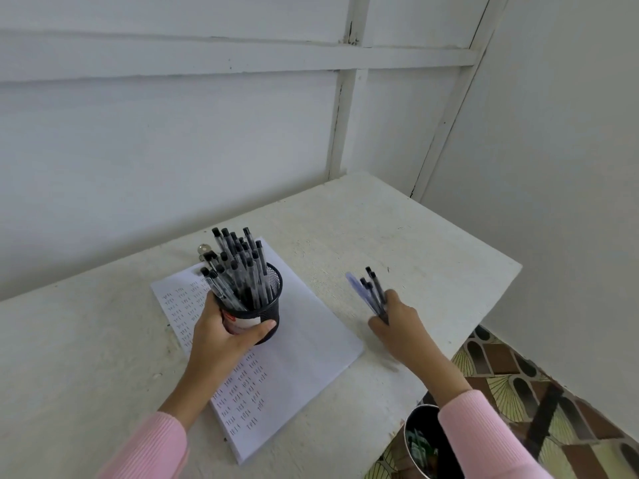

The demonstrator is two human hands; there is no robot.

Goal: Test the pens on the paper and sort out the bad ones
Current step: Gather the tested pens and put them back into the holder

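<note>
A black mesh pen cup (257, 314) packed with several black-capped pens (238, 267) stands over a white paper pad (304, 340) covered with rows of small test marks. My left hand (221, 335) grips the cup from the near side, thumb across its front. To the right of the pad, my right hand (397, 323) holds a small bundle of pens (371, 292) just above the table, their capped ends pointing up and away; the bundle is blurred.
The white table (432, 243) sits in a corner of white walls, its right edge close to my right hand. A metal bin (420, 440) with something inside stands on the patterned floor below that edge. A metal clip (204, 251) shows behind the cup.
</note>
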